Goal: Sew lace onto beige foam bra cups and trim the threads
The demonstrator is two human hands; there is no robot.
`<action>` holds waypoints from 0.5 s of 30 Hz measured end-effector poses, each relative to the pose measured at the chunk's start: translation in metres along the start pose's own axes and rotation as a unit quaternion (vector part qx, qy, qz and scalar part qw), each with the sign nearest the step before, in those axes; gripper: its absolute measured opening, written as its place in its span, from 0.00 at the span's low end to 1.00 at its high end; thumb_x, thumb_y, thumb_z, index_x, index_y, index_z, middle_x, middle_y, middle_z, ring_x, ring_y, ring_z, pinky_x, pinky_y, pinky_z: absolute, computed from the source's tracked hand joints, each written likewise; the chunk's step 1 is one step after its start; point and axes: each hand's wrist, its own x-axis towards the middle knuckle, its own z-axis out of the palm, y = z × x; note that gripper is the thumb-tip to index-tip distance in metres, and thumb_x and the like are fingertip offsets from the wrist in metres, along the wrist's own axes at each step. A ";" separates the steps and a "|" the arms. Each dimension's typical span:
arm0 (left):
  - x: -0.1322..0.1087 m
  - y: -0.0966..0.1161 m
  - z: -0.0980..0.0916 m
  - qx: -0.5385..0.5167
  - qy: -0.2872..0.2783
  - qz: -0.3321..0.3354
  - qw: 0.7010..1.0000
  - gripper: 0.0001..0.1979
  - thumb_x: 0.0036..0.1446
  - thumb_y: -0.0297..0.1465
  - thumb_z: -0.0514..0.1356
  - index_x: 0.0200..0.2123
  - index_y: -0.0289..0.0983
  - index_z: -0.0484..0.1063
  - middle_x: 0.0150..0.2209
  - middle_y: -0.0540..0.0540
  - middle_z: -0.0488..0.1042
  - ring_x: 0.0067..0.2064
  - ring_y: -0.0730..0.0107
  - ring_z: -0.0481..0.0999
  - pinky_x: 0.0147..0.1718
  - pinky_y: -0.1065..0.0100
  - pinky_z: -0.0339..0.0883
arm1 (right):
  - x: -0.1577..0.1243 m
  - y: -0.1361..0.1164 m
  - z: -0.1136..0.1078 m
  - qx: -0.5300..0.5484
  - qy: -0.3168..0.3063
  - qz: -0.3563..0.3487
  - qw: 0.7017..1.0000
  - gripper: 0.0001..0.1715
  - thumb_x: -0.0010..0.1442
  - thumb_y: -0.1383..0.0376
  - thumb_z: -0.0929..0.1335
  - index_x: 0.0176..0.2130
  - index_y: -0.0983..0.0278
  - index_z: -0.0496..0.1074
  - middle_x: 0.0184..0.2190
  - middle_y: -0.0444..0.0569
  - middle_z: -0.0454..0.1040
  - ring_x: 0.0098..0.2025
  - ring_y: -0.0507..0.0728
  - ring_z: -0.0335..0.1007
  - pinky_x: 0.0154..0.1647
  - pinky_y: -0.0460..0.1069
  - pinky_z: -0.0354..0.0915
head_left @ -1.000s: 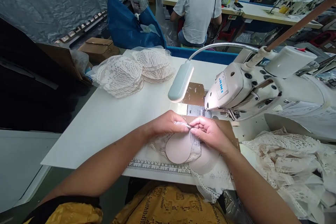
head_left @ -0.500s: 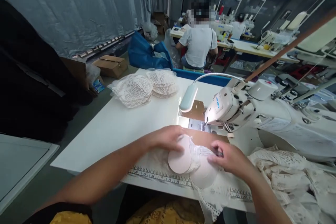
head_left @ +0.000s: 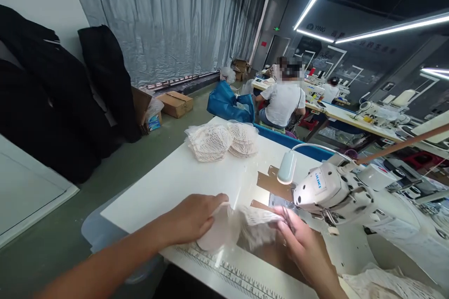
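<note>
My left hand [head_left: 191, 218] is closed on the pale pink padded cup [head_left: 219, 233] of a lace bra piece and lifts its left side off the white table [head_left: 168, 182]. A blurred lace panel [head_left: 256, 231] stretches from the cup to my right hand [head_left: 301, 247], whose fingers pinch its right edge. Just right of the hands stands the white sewing machine [head_left: 336, 191], with its small gooseneck lamp [head_left: 286, 167] above the needle area.
Two piles of lace cups [head_left: 220, 140] lie at the table's far end. More lace [head_left: 389, 285] is heaped at the lower right. A ruler strip [head_left: 228, 271] runs along the near edge. A person in a white shirt [head_left: 280, 103] sits beyond, near a blue bag [head_left: 228, 100].
My head has tilted up, so the room shows and the hands sit lower. The hands have parted, left and right, and the bra piece has risen off the table and is stretched between them.
</note>
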 end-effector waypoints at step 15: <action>0.113 -0.096 -0.106 0.114 0.422 0.074 0.896 0.15 0.54 0.23 0.54 0.46 0.32 0.70 0.56 0.34 0.67 0.58 0.53 0.64 0.57 0.54 0.60 | 0.221 -0.060 0.064 0.008 0.153 -0.243 0.958 0.28 0.66 0.64 0.55 0.63 0.68 0.59 0.66 0.60 0.54 0.69 0.62 0.47 0.68 0.64 0.47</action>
